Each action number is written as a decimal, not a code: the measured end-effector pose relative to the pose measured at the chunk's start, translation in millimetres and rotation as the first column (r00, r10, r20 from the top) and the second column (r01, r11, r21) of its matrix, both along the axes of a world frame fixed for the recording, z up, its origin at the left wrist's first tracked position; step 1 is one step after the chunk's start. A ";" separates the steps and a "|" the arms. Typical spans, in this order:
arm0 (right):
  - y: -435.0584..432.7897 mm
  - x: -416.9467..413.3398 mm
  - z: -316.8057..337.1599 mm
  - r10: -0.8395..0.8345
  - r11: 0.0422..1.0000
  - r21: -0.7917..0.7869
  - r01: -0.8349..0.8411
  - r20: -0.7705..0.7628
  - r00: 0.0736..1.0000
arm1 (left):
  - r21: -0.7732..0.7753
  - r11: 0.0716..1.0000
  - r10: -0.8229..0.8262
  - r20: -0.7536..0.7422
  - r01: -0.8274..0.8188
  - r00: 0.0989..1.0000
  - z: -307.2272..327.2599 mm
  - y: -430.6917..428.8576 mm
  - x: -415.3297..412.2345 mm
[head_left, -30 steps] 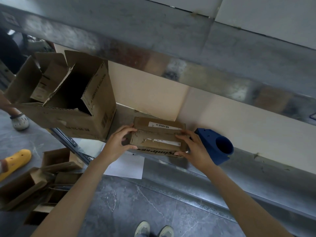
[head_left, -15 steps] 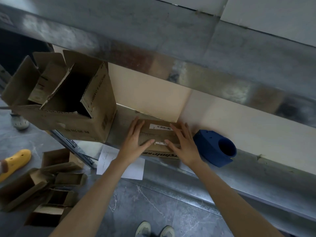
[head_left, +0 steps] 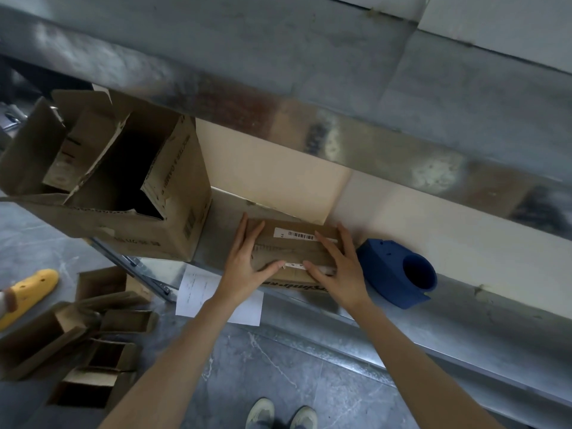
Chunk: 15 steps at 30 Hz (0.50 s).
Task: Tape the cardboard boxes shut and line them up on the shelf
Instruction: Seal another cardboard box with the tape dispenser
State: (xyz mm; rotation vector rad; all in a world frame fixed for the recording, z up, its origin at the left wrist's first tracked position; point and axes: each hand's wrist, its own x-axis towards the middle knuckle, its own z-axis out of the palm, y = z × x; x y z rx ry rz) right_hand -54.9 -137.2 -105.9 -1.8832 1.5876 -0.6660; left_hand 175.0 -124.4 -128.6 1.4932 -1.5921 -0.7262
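A small flat cardboard box with a white barcode label lies on the metal shelf, its top flaps folded down. My left hand presses flat on the left part of its top, fingers straight. My right hand presses flat on the right part, thumb near the left thumb. A blue tape dispenser stands on the shelf just right of the box. A large open cardboard box sits on the shelf to the left.
An upper metal shelf edge overhangs the box. Several open small cardboard boxes lie on the floor at the lower left. A white paper sheet lies below the shelf. A yellow shoe shows at far left; my shoes below.
Both hands went from holding the small box's sides to lying flat on its top. The box slid a little further back on the shelf.
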 end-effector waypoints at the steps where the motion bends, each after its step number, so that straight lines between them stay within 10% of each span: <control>1: -0.3 0.2 -0.4 -0.005 1.000 0.005 0.005 0.000 1.000 | 0.006 1.000 0.007 -0.008 -0.007 1.000 -0.6 -0.2 -0.4; 15: 10.9 -4.2 17.0 -0.064 0.997 -0.028 0.066 0.061 0.996 | 0.187 0.982 -0.029 -0.015 0.032 0.999 21.1 12.9 19.3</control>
